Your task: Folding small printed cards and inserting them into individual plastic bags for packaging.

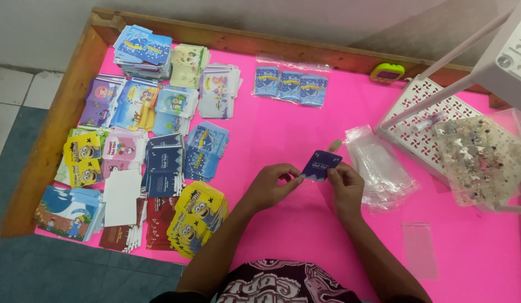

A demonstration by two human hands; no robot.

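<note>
Here, two hands hold one small dark blue card over a pink table.

The pink table (283,140) carries card stacks (154,146) toward its left edge and clear sleeves (384,168) toward its right. Near the middle, the left hand (269,188) and right hand (344,185) pinch the dark blue card (321,165) between them, its long axis tilted up rightward, nearer the right hand.

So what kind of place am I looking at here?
Probably a small home packing workspace: a pink-covered wooden-framed table, stacks of colourful printed cards, a pile of clear plastic sleeves. Both hands hold a dark blue card.
</note>
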